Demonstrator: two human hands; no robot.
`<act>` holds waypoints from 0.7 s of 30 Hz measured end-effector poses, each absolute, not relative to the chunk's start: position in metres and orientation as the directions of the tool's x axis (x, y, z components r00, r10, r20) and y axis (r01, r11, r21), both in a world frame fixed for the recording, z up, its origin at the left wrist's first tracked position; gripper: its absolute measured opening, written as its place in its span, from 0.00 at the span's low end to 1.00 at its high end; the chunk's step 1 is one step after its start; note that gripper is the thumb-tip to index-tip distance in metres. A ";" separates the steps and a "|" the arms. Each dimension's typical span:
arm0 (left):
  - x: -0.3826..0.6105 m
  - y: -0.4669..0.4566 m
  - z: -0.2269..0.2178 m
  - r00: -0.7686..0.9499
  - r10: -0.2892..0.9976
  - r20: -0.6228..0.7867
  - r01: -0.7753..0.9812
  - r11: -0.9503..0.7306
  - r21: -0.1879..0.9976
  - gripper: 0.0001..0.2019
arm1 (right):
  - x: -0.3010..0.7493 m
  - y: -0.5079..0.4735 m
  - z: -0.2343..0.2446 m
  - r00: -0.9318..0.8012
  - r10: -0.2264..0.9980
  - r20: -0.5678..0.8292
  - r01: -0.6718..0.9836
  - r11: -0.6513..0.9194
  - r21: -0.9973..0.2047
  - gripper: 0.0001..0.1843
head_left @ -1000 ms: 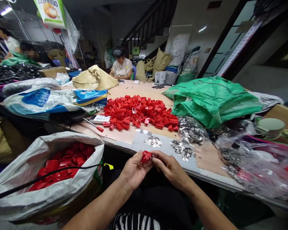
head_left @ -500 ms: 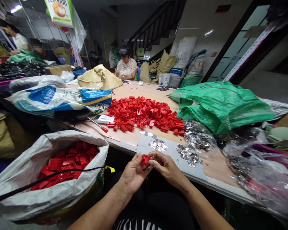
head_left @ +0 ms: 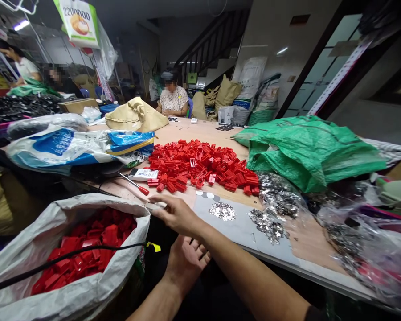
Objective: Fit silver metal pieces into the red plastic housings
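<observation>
My right hand (head_left: 175, 215) reaches left across my body, its fingers stretched out flat beside the rim of a white woven sack (head_left: 50, 223) full of red plastic pieces (head_left: 87, 249). It holds nothing that I can see. My left hand (head_left: 187, 263) hangs lower, under the table edge, palm up with fingers apart and empty. A big heap of red plastic pieces (head_left: 200, 167) lies on the table beyond. Small piles of silver metal clips (head_left: 222, 210) sit on a grey sheet near the front edge.
A black cable (head_left: 70, 256) crosses the sack. A red-handled screwdriver (head_left: 135, 184) lies by the heap. A blue-white bag (head_left: 76, 145) lies at left, a green bag (head_left: 307, 147) at right, clear bags of metal parts (head_left: 354, 236) beside it. A person (head_left: 172, 98) sits opposite.
Both hands were pinched together on one red piece in front of me. They have parted: the right swung left toward the sack, the left dropped open. The red piece is gone from view.
</observation>
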State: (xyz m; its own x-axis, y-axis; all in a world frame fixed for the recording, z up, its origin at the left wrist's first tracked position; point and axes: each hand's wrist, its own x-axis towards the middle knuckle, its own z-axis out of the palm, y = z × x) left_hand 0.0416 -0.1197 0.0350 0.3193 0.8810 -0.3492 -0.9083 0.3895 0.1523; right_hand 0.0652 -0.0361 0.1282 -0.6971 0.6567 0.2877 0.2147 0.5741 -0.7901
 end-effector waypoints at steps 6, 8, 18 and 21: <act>0.041 -0.117 0.025 0.341 0.827 -0.447 -0.902 0.422 0.091 0.21 | 0.128 0.033 0.083 -0.428 0.888 0.167 0.760 0.454 -0.466 0.16; 0.045 -0.116 0.021 0.358 0.823 -0.441 -0.896 0.436 0.086 0.20 | 0.145 0.045 0.071 -0.395 0.910 0.129 0.810 0.411 -0.419 0.15; 0.044 -0.105 0.021 0.352 0.827 -0.439 -0.869 0.463 0.175 0.16 | 0.167 0.042 0.076 -0.505 0.853 0.132 0.743 0.507 -0.437 0.12; 0.040 -0.098 0.024 0.365 0.838 -0.406 -0.846 0.480 0.231 0.18 | 0.182 0.007 0.090 -0.594 0.784 0.180 0.619 0.588 -0.520 0.11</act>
